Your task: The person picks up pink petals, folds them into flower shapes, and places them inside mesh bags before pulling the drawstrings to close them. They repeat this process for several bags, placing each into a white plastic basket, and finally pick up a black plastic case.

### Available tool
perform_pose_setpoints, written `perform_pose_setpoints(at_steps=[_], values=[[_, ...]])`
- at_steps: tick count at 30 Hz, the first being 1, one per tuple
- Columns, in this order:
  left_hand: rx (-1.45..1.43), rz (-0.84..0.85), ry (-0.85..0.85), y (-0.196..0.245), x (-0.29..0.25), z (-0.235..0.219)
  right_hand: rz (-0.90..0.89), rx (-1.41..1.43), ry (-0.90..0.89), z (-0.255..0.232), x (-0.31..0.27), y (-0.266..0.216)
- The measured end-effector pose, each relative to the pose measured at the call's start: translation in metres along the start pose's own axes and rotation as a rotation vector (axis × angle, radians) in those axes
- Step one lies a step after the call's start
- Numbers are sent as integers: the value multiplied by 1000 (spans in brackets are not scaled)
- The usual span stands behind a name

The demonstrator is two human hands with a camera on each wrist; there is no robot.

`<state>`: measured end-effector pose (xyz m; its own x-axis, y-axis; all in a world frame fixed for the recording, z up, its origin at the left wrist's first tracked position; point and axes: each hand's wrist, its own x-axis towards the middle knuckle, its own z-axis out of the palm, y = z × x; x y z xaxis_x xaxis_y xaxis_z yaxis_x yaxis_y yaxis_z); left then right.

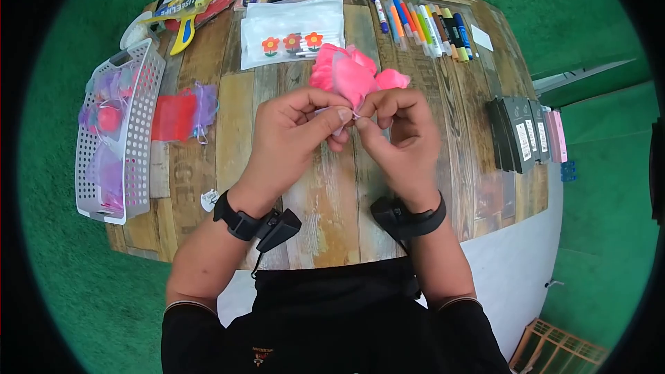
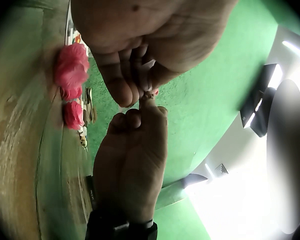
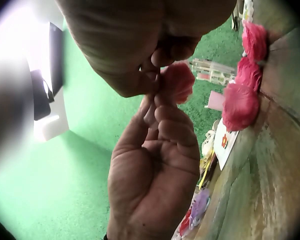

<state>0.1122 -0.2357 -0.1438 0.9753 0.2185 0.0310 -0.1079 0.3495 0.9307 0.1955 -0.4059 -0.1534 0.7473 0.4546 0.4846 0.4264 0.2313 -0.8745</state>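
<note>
In the head view a sheer pouch with pink filling [image 1: 352,77] is held up between the two hands over the middle of the table. The left hand [image 1: 294,140] pinches its gathered neck between thumb and index finger. From the other side, the right hand [image 1: 404,142] pinches the thin white string at the neck. The fingertips of both hands nearly meet. Pink petal-like pieces [image 1: 393,79] lie on the table behind the pouch. In the right wrist view the pink pouch [image 3: 177,82] shows beyond the fingers, and pink petals [image 3: 241,106] lie on the table.
A white perforated basket [image 1: 137,131] with purple pouches stands at the left, a red pouch [image 1: 173,118] beside it. Behind the hands lies a clear bag with flower prints [image 1: 292,24]. Markers [image 1: 429,28] lie at the back right; black boxes [image 1: 514,135] stand at the right edge.
</note>
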Motion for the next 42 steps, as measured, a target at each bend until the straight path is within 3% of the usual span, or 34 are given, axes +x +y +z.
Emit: perform_pose_setpoints(at_steps=[7, 12, 24, 27, 30, 33, 36, 39, 42], values=[[153, 159, 110, 3, -6, 13, 247, 275, 40, 6, 0, -9], [612, 443, 57, -2, 0, 4, 247, 309, 89, 8, -1, -1], [903, 676, 58, 7, 3, 3, 242, 220, 148, 15, -5, -6], [908, 661, 48, 7, 3, 0, 256, 184, 138, 16, -6, -3], [744, 432, 40, 7, 1, 1, 196, 61, 79, 16, -5, 0], [595, 391, 1, -4, 3, -1, 81, -79, 21, 12, -3, 3], [429, 240, -13, -2, -2, 4, 23, -162, 7, 8, -3, 1], [216, 203, -14, -1, -4, 10, 2, -206, -2, 7, -2, -2], [235, 225, -28, -2, -5, 9, -25, -230, 0, 8, -2, -6]])
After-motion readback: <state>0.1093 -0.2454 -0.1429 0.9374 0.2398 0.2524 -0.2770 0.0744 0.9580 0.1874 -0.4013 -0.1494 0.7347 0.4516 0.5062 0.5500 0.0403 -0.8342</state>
